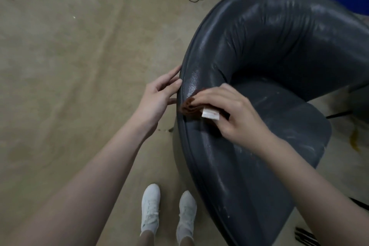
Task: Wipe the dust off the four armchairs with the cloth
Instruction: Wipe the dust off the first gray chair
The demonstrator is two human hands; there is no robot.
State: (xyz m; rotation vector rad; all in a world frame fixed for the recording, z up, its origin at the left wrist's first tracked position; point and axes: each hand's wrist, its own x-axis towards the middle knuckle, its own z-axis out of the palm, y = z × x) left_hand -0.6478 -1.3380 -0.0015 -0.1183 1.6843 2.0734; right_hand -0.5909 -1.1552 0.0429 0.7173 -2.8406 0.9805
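Cloth: one folded reddish cloth (189, 106) is pinched in the right hand (229, 114) and pressed on the near rim of the armchair (269, 46).
Left hand: the left hand (157, 96) is laid flat, fingers straight, against the rim's outer face, just beside the cloth.
Axis: the rim curves away from the cloth, up and rightward.
Count: one armchair in full view.

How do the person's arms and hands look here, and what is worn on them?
Both forearms are bare up to the frame's edge: no sleeve shows. The left hand and the right hand carry no glove, and no watch, bracelet or ring is visible. Lower down, the person wears white shoes.
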